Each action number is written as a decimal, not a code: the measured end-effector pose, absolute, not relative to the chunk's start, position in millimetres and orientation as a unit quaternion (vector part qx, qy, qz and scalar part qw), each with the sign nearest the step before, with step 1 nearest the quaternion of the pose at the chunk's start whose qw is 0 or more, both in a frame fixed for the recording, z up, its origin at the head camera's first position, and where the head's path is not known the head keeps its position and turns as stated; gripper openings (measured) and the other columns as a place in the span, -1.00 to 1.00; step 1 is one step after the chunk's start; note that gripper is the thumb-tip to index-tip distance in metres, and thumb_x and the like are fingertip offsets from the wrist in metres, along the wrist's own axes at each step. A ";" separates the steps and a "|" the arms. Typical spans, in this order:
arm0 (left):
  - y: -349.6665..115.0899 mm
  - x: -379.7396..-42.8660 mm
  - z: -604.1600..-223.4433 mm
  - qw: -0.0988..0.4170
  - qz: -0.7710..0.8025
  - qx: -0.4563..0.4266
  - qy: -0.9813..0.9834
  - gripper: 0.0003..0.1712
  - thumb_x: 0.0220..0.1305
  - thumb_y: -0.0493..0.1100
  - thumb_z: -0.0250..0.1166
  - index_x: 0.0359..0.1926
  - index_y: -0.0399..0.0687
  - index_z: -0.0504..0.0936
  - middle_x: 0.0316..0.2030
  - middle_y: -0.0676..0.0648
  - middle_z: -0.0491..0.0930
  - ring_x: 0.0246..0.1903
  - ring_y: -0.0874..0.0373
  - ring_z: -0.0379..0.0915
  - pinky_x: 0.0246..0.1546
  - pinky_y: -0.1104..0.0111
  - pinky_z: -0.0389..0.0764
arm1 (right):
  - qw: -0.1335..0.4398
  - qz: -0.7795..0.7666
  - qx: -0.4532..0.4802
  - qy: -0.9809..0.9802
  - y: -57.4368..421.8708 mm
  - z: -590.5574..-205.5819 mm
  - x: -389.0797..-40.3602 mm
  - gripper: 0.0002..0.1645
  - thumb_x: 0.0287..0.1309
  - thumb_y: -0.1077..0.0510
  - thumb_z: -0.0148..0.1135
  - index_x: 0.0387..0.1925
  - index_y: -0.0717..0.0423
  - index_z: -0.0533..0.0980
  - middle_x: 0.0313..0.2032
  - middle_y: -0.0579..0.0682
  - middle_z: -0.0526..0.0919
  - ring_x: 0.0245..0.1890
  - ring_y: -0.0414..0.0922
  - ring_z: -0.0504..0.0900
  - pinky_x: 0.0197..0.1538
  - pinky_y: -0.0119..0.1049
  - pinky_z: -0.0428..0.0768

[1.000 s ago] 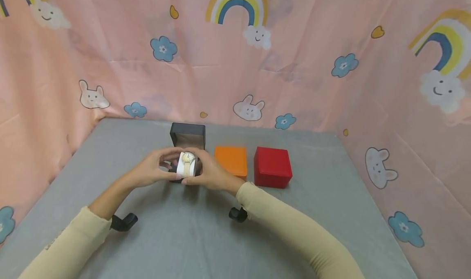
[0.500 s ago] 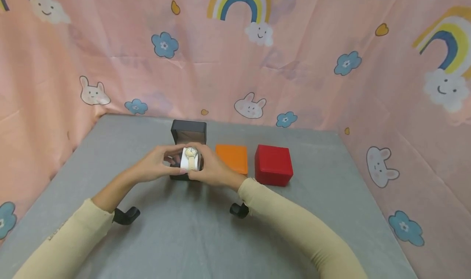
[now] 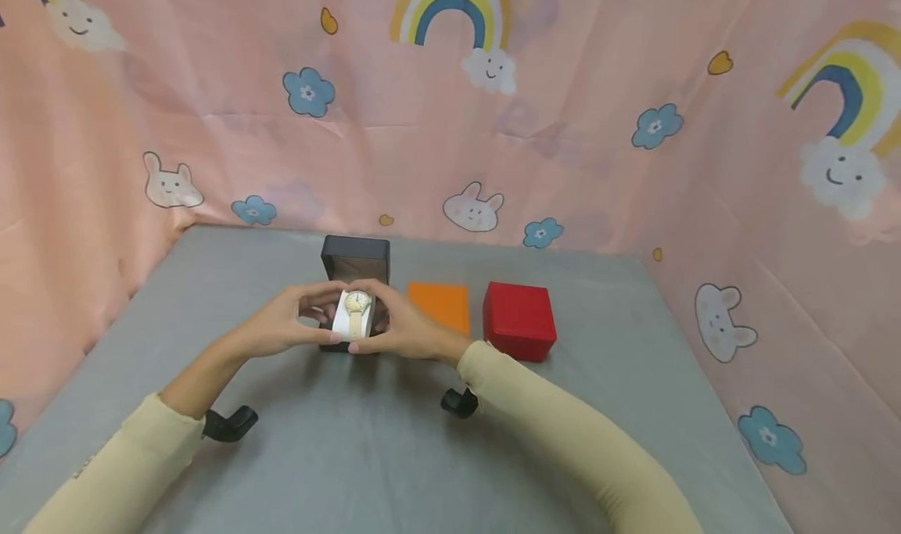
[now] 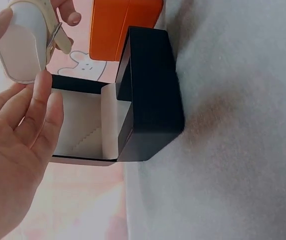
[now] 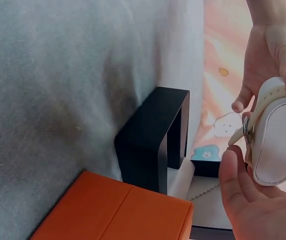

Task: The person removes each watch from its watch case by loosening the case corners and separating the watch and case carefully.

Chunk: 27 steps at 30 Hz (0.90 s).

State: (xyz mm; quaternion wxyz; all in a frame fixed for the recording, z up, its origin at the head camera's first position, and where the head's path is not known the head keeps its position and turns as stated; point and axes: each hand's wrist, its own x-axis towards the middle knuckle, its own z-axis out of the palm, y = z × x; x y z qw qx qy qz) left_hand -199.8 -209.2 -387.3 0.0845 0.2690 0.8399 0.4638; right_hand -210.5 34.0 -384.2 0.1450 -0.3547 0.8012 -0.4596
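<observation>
Wristwatch [image 3: 357,301] with round pale dial and cream strap [image 3: 356,324], wrapped about a white cushion [image 4: 22,52] and held clear of the grey-covered table [image 3: 380,464], left of the middle and near the back edge. Pinched from one side by the left hand [image 3: 292,320], with thumb on the cushion's near edge and fingers on the far; pinched likewise from the other side by the right hand [image 3: 400,323]. Close below: black watch box [image 4: 155,90], open, with lid [image 3: 355,249] raised toward the table's back edge and pale lining [image 4: 80,122] visible from both wrists. Just beside, toward the right edge: orange box [image 3: 445,307]; then red box [image 3: 519,320], nearer the back right corner. Beyond the back edge: pink curtain [image 3: 598,18] printed with rainbows and rabbits.
</observation>
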 end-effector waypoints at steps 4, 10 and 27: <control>-209.1 -201.7 -387.8 0.085 0.458 0.273 0.842 -0.16 0.17 -0.21 0.49 0.42 -0.33 0.34 0.19 -0.25 0.57 -0.11 0.22 0.54 0.07 0.22 0.62 | 0.148 -0.460 -0.341 0.806 35.4 -381.0 -210.7 -0.09 0.05 0.11 0.57 0.39 -0.08 0.30 0.13 -0.02 0.54 -0.20 -0.12 0.60 -0.08 -0.30 0.63; -210.4 -200.4 -388.4 0.086 0.460 0.282 0.838 -0.21 0.15 -0.22 0.50 0.38 -0.27 0.41 0.18 -0.21 0.58 -0.11 0.12 0.54 0.06 0.23 0.62 | 0.132 -0.433 -0.343 0.823 36.7 -378.4 -210.1 -0.06 -0.05 -0.02 0.63 0.34 -0.09 0.32 -0.15 -0.06 0.56 -0.40 -0.16 0.50 -0.28 -0.45 0.53; -206.9 -194.5 -391.5 0.085 0.482 0.272 0.829 -0.20 0.20 -0.19 0.48 0.42 -0.26 0.39 -0.16 -0.12 0.64 -0.31 0.26 0.47 -0.09 0.35 0.58 | 0.130 -0.466 -0.336 0.809 27.4 -384.5 -197.4 -0.13 0.14 0.20 0.45 0.44 0.09 0.26 0.18 0.09 0.46 -0.21 -0.14 0.54 -0.13 -0.30 0.70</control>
